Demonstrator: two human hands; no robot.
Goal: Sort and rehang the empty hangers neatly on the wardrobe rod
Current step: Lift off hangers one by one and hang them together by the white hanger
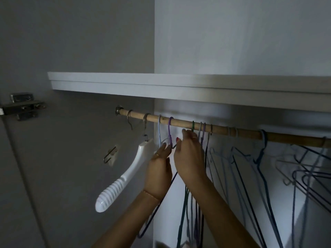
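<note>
Both forearms are bare, with no sleeves showing up to the bottom edge of view. The left hand (158,167) wears a thin ring (157,155) on one finger. The right hand (188,154) has red-painted nails and a slim ring too.

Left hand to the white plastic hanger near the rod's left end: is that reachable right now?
Probably yes. The white plastic hanger hangs just left of the left hand with nothing between them, but the fingers are busy at the purple hanger and would need to let go first.
</note>
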